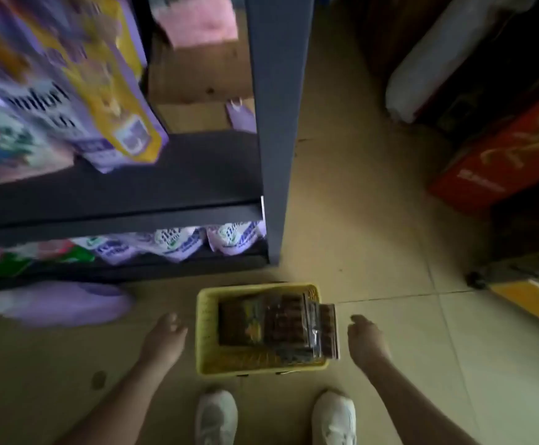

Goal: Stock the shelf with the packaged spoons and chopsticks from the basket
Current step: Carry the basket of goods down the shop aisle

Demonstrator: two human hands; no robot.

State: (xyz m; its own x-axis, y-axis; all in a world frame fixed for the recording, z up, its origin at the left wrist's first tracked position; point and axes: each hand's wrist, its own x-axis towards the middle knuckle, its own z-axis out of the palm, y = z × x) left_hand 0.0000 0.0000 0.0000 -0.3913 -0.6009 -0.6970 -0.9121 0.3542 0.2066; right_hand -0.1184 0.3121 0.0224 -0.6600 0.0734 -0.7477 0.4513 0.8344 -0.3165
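Observation:
A yellow plastic basket (205, 335) stands on the tiled floor in front of my feet. Several dark clear-wrapped packets (277, 326) lie stacked inside it, and one packet (327, 332) leans over its right rim. My left hand (165, 338) hangs just left of the basket with loosely curled fingers, holding nothing. To the right of the basket, my right hand (366, 338) is also relaxed and empty. Neither hand touches the basket. The dark shelf unit (133, 178) rises at the left.
Purple and yellow bags (94, 91) fill the upper shelf, and white pouches (178, 244) line the lower one. A purple pack (59, 303) lies on the floor at left. A grey shelf post (277, 123) stands behind the basket. Red boxes (502, 162) sit at right.

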